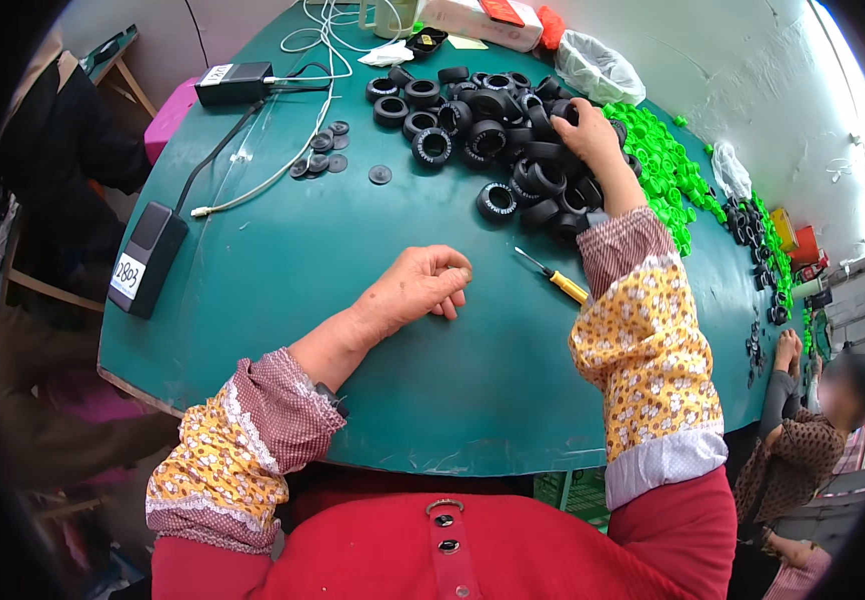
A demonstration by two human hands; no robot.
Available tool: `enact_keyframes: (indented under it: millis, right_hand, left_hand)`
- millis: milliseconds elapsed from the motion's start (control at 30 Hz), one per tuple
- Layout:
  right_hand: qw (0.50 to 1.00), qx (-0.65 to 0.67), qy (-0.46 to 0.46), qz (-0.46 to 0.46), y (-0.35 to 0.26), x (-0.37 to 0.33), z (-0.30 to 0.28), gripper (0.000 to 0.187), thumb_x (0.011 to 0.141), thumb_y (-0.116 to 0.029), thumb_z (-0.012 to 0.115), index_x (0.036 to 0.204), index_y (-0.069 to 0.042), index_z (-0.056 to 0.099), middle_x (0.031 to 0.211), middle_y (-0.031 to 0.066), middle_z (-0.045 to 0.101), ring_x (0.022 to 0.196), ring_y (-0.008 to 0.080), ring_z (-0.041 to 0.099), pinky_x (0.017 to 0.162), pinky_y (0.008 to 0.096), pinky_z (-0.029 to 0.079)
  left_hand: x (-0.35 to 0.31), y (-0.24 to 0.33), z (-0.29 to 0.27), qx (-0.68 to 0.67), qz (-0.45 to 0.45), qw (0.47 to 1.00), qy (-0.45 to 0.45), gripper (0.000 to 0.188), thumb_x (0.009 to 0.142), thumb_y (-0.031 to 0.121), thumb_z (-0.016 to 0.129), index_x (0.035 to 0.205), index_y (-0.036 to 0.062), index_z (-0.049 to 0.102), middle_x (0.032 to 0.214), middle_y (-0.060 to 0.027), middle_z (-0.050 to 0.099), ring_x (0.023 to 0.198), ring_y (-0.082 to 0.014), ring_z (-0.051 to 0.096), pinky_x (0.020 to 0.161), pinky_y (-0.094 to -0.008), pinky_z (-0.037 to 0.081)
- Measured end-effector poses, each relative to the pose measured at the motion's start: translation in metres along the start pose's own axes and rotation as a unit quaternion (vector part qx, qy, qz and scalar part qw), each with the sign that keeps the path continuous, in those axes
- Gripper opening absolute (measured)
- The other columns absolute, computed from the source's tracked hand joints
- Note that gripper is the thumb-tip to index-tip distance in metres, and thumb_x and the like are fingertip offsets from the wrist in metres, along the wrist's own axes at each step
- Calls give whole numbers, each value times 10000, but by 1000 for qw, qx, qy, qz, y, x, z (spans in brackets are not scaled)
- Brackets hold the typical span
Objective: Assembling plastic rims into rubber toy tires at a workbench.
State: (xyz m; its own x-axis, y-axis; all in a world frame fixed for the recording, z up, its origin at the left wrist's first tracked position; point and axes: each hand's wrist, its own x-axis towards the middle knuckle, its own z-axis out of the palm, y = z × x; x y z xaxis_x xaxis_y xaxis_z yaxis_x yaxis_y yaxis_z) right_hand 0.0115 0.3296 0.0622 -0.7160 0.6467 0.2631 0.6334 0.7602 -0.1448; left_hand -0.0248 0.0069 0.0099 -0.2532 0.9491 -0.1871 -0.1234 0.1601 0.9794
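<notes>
A heap of small black rubber toy tyres [488,140] with pale lettering lies toward the far side of the green table. At its far right edge my right hand [590,135] has its fingers closed on a black tyre [564,112], partly hidden by the fingers. My left hand [415,286] rests above the table nearer to me, fingers loosely curled and thumb against them; nothing shows in it. Between my hands and below the heap lies a screwdriver [567,287] with a yellow and black handle. Bright green plastic parts [658,165] are piled beside my right wrist.
Several flat black discs [322,142] lie left of the tyres. A white cable [283,180] crosses to two black box-shaped devices [148,258] at the left. A white plastic bag [600,68] stands behind the heap. Another person [803,440] sits at the right end.
</notes>
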Motion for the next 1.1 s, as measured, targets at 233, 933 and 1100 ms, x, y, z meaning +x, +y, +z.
enact_keyframes:
  millis: [233,933,1100]
  right_hand:
    - [979,161,114,-52,0,-50,4,511,733,-216,565,1202,-87,408,1025,191,562,1006,343,510,836,401,412]
    - [963,121,239,-40,23,-216,4,797,643,-339,715,1238,14,320,1240,236,349,1167,363,322,971,421,271]
    - [967,173,174,-69,19,-226,9,920,539,-360,771,1256,-17,308,1270,237,305,1178,380,309,980,402,280]
  left_hand:
    - [-1,-2,-5,-47,1,999,13,343,850,241,509,1052,-36,516,752,-77,590,624,-106,584,555,-179,449]
    - [38,10,0,194,113,969,104,446,769,255,622,1107,-13,510,962,-114,573,832,-171,547,733,-258,432]
    - [76,15,7,286,174,933,131,489,700,233,656,1128,40,517,1089,-100,544,1001,-238,488,822,-315,400]
